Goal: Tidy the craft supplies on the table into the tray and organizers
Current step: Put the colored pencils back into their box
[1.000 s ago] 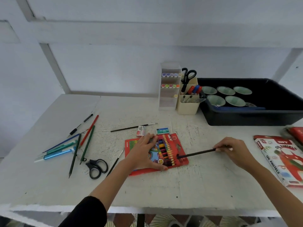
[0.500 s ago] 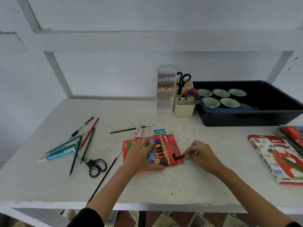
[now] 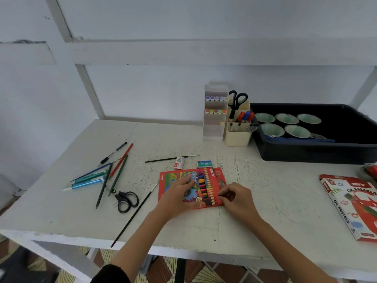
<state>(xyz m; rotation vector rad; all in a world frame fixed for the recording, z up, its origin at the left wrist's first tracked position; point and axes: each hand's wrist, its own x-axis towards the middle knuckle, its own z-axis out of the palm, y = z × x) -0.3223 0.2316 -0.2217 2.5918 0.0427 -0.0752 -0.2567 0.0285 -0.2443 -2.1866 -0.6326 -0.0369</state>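
A red box of coloured pencils [image 3: 213,176] lies flat in the middle of the white table [image 3: 275,190]. My left hand [image 3: 179,195] presses on its left half with straight fingers. At the box's right edge, the curled fingers of my right hand [image 3: 236,199] pinch where the black pencil went in; the pencil itself is hidden. The black tray [image 3: 306,154] with green cups stands at the back right. Beside it are a beige organizer [image 3: 237,137] and a clear marker holder [image 3: 214,129].
Loose pencils and pens [image 3: 118,172] lie at the left with black scissors [image 3: 126,200] and a long thin brush [image 3: 134,215]. Behind the red box are another brush [image 3: 169,159], an eraser [image 3: 179,163] and a staples box [image 3: 204,164]. An oil pastels box [image 3: 350,203] lies at the right edge.
My right hand slid the black pencil leftward into the red box until none of it shows, ending at the box's edge. My left hand stayed on the box.
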